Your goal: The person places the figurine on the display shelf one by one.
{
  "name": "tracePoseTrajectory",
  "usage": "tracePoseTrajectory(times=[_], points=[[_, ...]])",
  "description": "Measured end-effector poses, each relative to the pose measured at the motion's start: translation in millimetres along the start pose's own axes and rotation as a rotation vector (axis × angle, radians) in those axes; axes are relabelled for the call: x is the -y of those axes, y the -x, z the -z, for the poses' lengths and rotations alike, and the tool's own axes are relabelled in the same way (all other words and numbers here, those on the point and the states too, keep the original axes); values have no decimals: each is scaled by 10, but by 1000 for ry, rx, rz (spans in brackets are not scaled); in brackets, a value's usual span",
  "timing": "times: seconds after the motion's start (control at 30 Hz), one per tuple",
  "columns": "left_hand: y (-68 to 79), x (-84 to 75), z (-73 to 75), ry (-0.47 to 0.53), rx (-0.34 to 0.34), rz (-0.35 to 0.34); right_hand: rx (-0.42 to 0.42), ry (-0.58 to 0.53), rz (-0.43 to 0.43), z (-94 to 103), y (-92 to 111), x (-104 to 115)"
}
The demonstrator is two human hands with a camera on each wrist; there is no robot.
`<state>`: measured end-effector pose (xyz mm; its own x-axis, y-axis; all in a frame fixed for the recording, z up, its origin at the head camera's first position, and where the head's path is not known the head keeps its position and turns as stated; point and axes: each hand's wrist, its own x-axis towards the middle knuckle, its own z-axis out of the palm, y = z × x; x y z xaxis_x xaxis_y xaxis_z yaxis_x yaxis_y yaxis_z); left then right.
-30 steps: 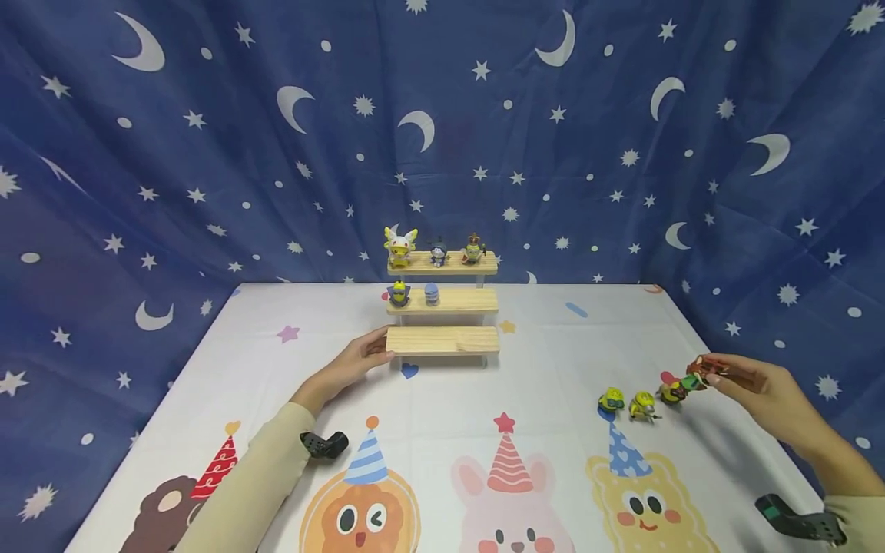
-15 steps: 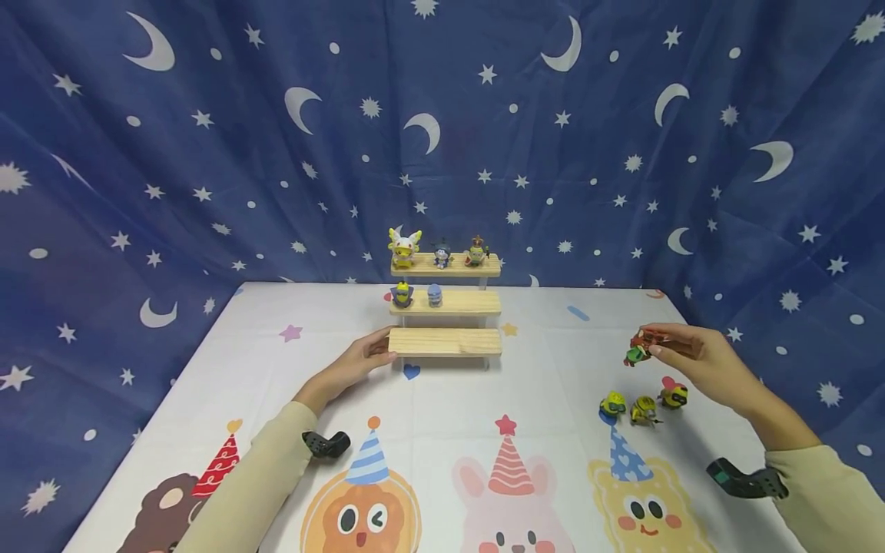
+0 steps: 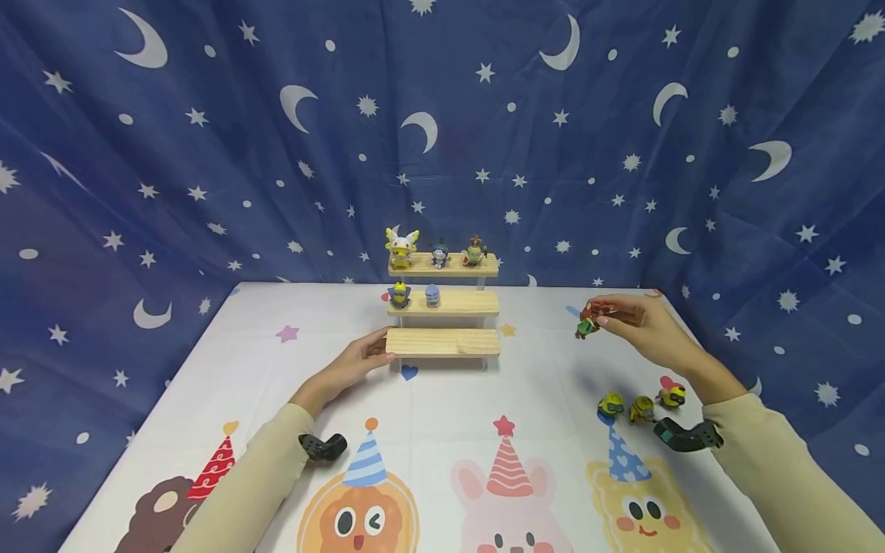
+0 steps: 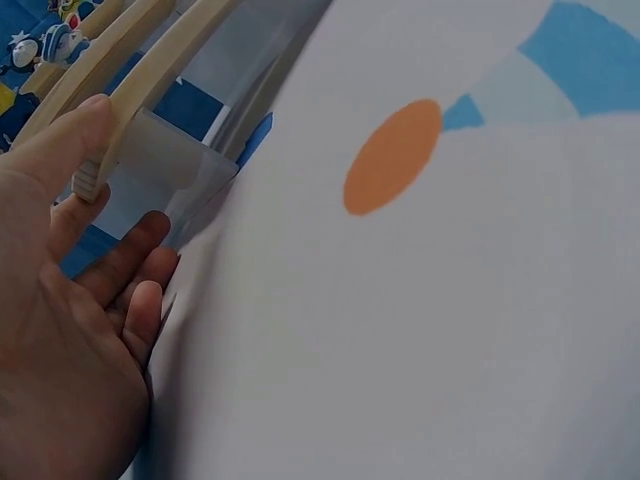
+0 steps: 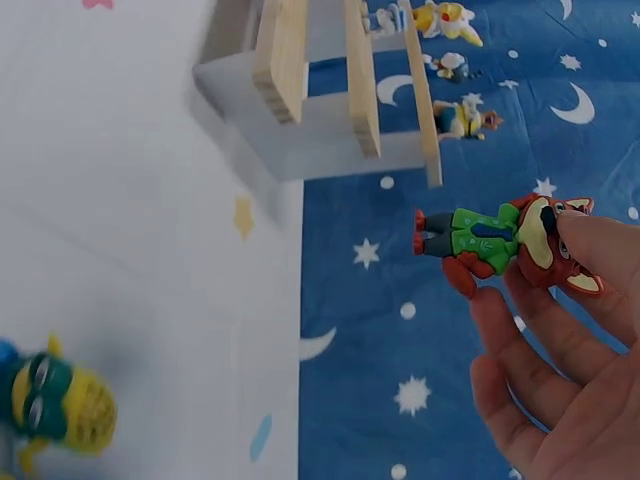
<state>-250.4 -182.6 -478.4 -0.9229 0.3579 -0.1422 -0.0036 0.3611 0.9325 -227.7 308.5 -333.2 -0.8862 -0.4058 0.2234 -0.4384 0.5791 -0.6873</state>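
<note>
In my right hand I hold a fox figurine by its head, pinched between thumb and fingers. It has a green shirt, dark tie and grey trousers, and hangs above the table right of the shelf. My left hand grips the left end of the lowest board of a three-tier wooden display shelf; in the left wrist view its thumb lies on top and a finger is beneath. On the top tier stand a white-and-yellow figurine, a dark blue one and a crowned one.
A caped yellow figurine and a pale blue one stand on the middle tier. Three yellow figurines sit on the table at right, one with green goggles. Behind the table hangs a blue star-and-moon curtain.
My right hand has lifted the fox figurine from beside the yellow figurines and carried it left and farther back, towards the shelf. The left hand stays on the shelf's lowest board.
</note>
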Motion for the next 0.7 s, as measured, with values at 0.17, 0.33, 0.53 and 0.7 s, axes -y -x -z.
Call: tracePoseTrajectory(times=[0.17,0.33,0.53,0.7], points=[[12,-3,-9,9,-2,13,23,-19,-67,-114,-140,48],[19,8,-19,2,-1,24,41,-48,-79,-239,-292,55],[15,-8,-9,-10,8,-5,58,-40,-92,-343,-485,103],[7,-18,-5,-13,9,-1,77,-56,-103,-419,-615,156]])
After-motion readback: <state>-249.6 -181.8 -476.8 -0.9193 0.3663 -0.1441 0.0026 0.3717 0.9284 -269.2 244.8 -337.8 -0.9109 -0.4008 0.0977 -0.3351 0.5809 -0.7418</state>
